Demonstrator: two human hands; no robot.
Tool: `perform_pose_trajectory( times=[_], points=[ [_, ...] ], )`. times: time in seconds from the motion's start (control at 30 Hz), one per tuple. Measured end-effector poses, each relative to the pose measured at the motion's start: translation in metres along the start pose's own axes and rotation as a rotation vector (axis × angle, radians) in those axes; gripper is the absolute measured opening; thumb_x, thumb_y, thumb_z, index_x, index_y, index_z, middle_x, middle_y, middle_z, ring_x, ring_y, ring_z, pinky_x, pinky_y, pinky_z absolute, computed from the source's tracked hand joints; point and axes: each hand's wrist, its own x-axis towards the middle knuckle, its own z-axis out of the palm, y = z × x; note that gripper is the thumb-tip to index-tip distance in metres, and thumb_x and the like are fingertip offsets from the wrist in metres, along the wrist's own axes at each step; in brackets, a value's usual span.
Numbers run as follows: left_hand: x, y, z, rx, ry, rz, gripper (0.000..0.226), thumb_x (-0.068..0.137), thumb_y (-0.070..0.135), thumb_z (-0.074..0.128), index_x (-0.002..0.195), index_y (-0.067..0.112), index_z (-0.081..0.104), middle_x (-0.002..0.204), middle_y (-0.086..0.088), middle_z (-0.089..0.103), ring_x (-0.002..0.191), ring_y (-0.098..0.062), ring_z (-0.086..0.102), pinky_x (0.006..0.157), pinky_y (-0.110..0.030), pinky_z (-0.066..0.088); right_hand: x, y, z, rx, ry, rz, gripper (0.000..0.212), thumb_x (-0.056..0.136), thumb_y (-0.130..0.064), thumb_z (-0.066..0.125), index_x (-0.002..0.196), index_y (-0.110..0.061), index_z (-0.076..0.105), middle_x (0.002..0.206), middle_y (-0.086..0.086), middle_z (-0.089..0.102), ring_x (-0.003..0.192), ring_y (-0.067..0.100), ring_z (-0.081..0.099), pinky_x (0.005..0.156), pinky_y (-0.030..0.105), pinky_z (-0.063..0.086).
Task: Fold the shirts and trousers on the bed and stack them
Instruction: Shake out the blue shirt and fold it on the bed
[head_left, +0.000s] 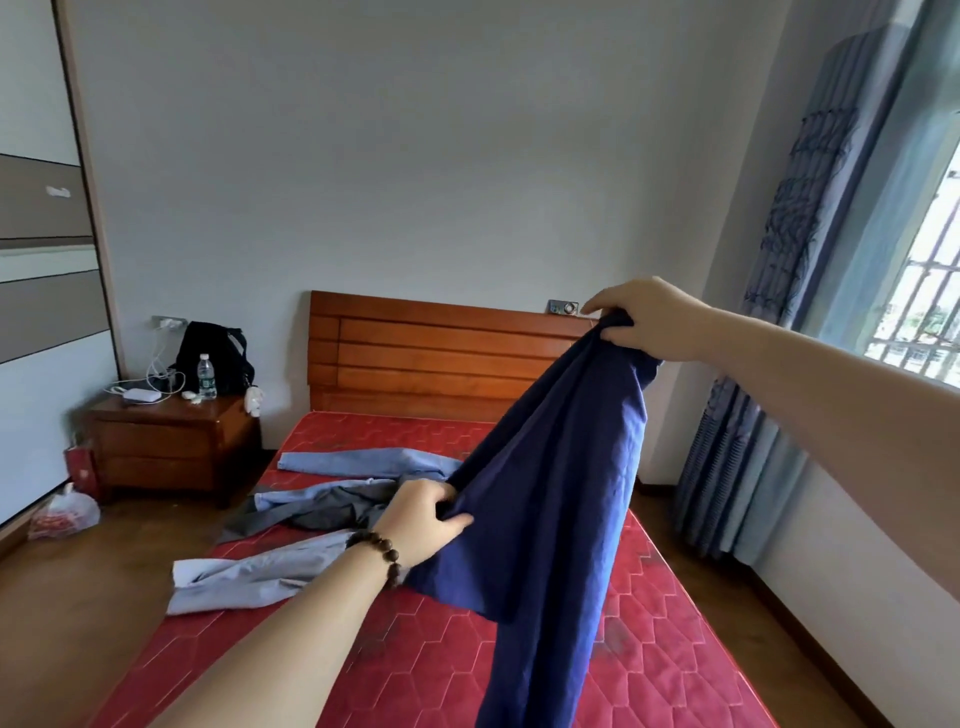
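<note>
Two hands hold one navy garment (550, 519) above the bed's (426, 639) right side: right hand (644, 319) pinched on its top, left hand (423, 519) gripping an edge. Unfolded garments (311, 514) lie by the left edge; the trailing hem may be snagged or bunched.

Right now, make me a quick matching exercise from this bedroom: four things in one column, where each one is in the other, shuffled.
Things:
1. navy garment
2. water bottle
3. light blue shirt
4. plastic bag

Places:
A. on the floor
B. on the red mattress
C. held up by both hands
D. on the nightstand

Pairs: 1-C, 2-D, 3-B, 4-A
</note>
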Motion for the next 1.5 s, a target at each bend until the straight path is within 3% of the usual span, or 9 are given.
perform_pose_trajectory(
  times=[0.1, 0.2, 0.43, 0.63, 0.73, 0.9, 1.1, 1.37, 1.5],
  points=[
    [0.0, -0.017, -0.028, -0.021, 0.126, -0.071, 0.021, 0.081, 0.024, 0.075, 0.064, 0.023, 0.061, 0.063, 0.009, 0.063, 0.061, -0.004, 0.057, 0.052, -0.009, 0.034, -0.01, 0.017, 0.006, -0.046, 0.001, 0.02, 0.024, 0.089, -0.007, 0.059, 0.111, -0.008, 0.068, 0.112, 0.007, 0.067, 0.107, 0.025, 0.057, 0.09, 0.021, 0.034],
    [-0.002, -0.03, -0.057, -0.065, 0.204, -0.087, 0.015, 0.079, 0.02, 0.077, 0.069, 0.014, 0.068, 0.064, 0.005, 0.066, 0.061, -0.006, 0.057, 0.053, -0.01, 0.037, -0.02, 0.028, 0.017, 0.023, 0.063, 0.091, 0.017, 0.089, -0.005, 0.059, 0.101, -0.009, 0.069, 0.101, 0.005, 0.068, 0.097, 0.022, 0.057, 0.083, 0.022, 0.035],
    [-0.011, -0.044, -0.083, -0.171, 0.274, -0.092, 0.019, 0.08, 0.023, 0.077, 0.068, 0.011, 0.068, 0.064, -0.008, 0.066, 0.059, -0.006, 0.053, 0.056, -0.016, 0.041, -0.042, 0.027, 0.046, 0.073, 0.052, 0.207, 0.013, 0.09, -0.01, 0.059, 0.101, -0.012, 0.066, 0.095, 0.005, 0.066, 0.088, 0.024, 0.056, 0.081, 0.033, 0.045],
    [-0.026, -0.065, -0.08, -0.329, 0.266, -0.17, 0.02, 0.082, 0.018, 0.075, 0.101, 0.022, 0.069, 0.088, 0.002, 0.07, 0.084, -0.01, 0.065, 0.075, -0.02, 0.049, -0.077, 0.024, 0.064, 0.079, -0.134, 0.179, 0.014, 0.081, -0.019, 0.074, 0.092, -0.011, 0.072, 0.085, 0.002, 0.069, 0.087, 0.024, 0.061, 0.082, 0.033, 0.042],
    [-0.042, -0.071, -0.072, -0.397, 0.27, -0.195, 0.006, 0.083, 0.014, 0.074, 0.082, 0.02, 0.073, 0.075, 0.008, 0.072, 0.074, -0.006, 0.065, 0.064, -0.01, 0.048, -0.102, 0.021, 0.079, 0.239, -0.131, 0.259, 0.008, 0.08, -0.021, 0.075, 0.086, -0.015, 0.072, 0.083, 0.0, 0.069, 0.084, 0.022, 0.062, 0.084, 0.039, 0.047],
    [-0.079, -0.069, -0.058, -0.583, 0.24, -0.268, 0.015, 0.087, 0.015, 0.069, 0.075, 0.022, 0.074, 0.07, 0.007, 0.07, 0.066, -0.004, 0.062, 0.065, -0.021, 0.049, -0.151, 0.01, 0.102, 0.555, -0.009, 0.412, 0.008, 0.079, -0.024, 0.077, 0.079, -0.03, 0.071, 0.08, -0.009, 0.071, 0.078, 0.011, 0.064, 0.072, 0.025, 0.048],
    [-0.143, -0.044, -0.045, -0.75, 0.293, -0.374, 0.012, 0.087, 0.015, 0.068, 0.079, 0.021, 0.075, 0.081, -0.004, 0.069, 0.085, -0.024, 0.058, 0.081, -0.042, 0.045, -0.207, -0.004, 0.105, 0.8, 0.124, 0.487, 0.008, 0.075, -0.022, 0.079, 0.08, -0.026, 0.075, 0.08, -0.005, 0.073, 0.077, 0.008, 0.066, 0.067, 0.022, 0.053],
    [-0.232, 0.019, -0.024, -0.764, 0.277, -0.399, 0.011, 0.091, 0.003, 0.059, 0.083, 0.006, 0.066, 0.065, 0.004, 0.068, 0.059, -0.006, 0.061, 0.058, -0.019, 0.049, -0.282, 0.003, 0.067, 0.74, -0.134, 0.341, 0.009, 0.076, -0.025, 0.079, 0.081, -0.03, 0.074, 0.083, -0.007, 0.073, 0.079, 0.009, 0.066, 0.075, 0.027, 0.052],
    [-0.251, 0.026, -0.015, -0.848, 0.281, -0.473, 0.01, 0.092, 0.005, 0.059, 0.086, 0.005, 0.067, 0.073, -0.003, 0.07, 0.066, -0.011, 0.065, 0.064, -0.022, 0.054, -0.278, 0.004, 0.061, 0.69, -0.209, 0.294, 0.009, 0.078, -0.02, 0.077, 0.081, -0.028, 0.073, 0.082, -0.007, 0.073, 0.078, 0.01, 0.066, 0.071, 0.02, 0.05]
  ],
)
